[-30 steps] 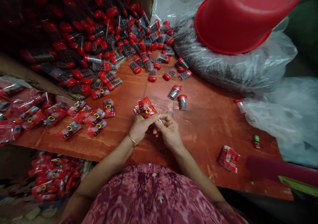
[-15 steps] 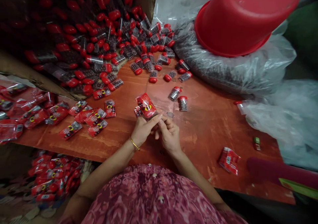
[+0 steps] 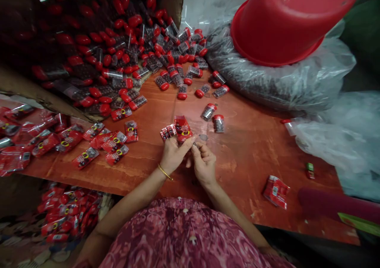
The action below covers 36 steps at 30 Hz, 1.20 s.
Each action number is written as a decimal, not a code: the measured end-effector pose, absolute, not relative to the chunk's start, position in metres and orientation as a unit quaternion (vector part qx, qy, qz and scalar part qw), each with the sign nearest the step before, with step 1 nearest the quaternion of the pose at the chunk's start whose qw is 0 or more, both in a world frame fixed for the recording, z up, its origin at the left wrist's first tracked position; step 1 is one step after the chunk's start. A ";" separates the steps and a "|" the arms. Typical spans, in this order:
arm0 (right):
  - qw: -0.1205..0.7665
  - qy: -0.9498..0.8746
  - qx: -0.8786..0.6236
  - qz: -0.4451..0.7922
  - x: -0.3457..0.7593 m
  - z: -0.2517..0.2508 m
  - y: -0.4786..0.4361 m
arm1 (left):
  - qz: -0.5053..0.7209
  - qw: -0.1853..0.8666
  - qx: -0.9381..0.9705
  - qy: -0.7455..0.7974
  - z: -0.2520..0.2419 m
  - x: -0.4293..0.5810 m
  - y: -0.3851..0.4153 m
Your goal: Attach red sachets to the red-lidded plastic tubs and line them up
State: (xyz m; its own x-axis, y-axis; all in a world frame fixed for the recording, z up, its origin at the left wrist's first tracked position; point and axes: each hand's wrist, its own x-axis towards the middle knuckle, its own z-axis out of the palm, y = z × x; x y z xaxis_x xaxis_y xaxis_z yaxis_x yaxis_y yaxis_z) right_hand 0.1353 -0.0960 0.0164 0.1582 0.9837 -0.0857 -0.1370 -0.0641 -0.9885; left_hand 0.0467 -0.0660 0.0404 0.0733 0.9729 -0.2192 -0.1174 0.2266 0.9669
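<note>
Head view: left hand (image 3: pixel 173 154) fingers pinch a red sachet (image 3: pixel 183 128) — right hand (image 3: pixel 204 163) fingers close at its edge — capped tubes (image 3: pixel 213 116) just beyond.

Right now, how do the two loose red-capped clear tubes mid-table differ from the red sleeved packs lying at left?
The two red-capped clear tubes are bare, so their dark contents show; the red sleeved packs are wrapped in printed red film. The tubes are a pair near the hands; the packs are a scattered group. Both lie flat on the orange table.
</note>
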 end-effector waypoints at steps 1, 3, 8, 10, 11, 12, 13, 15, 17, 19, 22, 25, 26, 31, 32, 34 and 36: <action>0.558 -0.407 -0.528 0.494 0.139 0.014 -0.097 | 0.447 0.607 0.432 0.495 0.039 0.049 -0.066; 0.575 -0.422 -0.542 0.445 0.149 0.010 -0.098 | 0.450 0.617 0.443 0.470 0.035 0.054 -0.066; 0.514 -0.547 -0.581 0.315 0.177 -0.003 -0.097 | 0.469 0.593 0.476 0.449 0.016 0.055 -0.063; 0.476 -0.592 -0.584 0.287 0.185 -0.005 -0.095 | 0.440 0.570 0.525 0.454 0.007 0.051 -0.062; 0.466 -0.605 -0.583 0.276 0.189 -0.004 -0.094 | 0.425 0.549 0.556 0.456 0.003 0.049 -0.062; 0.462 -0.615 -0.580 0.268 0.192 -0.003 -0.092 | 0.412 0.527 0.586 0.458 0.000 0.047 -0.061; 0.460 -0.625 -0.573 0.263 0.194 -0.002 -0.090 | 0.398 0.509 0.613 0.455 -0.002 0.046 -0.060; 0.456 -0.649 -0.554 0.253 0.200 0.002 -0.086 | 0.375 0.492 0.650 0.442 -0.005 0.044 -0.059; 0.457 -0.672 -0.532 0.237 0.205 0.004 -0.082 | 0.362 0.487 0.666 0.433 -0.005 0.044 -0.058; 0.456 -0.695 -0.513 0.212 0.210 0.004 -0.079 | 0.362 0.471 0.677 0.435 -0.004 0.045 -0.059; 0.439 -0.732 -0.495 0.162 0.214 0.005 -0.077 | 0.362 0.446 0.692 0.437 0.000 0.045 -0.061; 0.412 -0.759 -0.493 0.103 0.215 0.007 -0.076 | 0.355 0.437 0.705 0.432 0.004 0.044 -0.063; 0.406 -0.764 -0.494 0.084 0.215 0.008 -0.077 | 0.353 0.432 0.708 0.433 0.005 0.044 -0.064; 0.402 -0.761 -0.508 0.024 0.212 0.007 -0.080 | 0.343 0.403 0.728 0.436 0.005 0.049 -0.064; 0.405 -0.757 -0.513 0.018 0.212 0.006 -0.081 | 0.342 0.399 0.730 0.437 0.004 0.051 -0.064; 0.409 -0.750 -0.520 0.012 0.211 0.003 -0.083 | 0.341 0.389 0.734 0.439 0.001 0.054 -0.065; 0.408 -0.745 -0.527 0.018 0.211 0.002 -0.084 | 0.347 0.379 0.736 0.441 -0.002 0.056 -0.066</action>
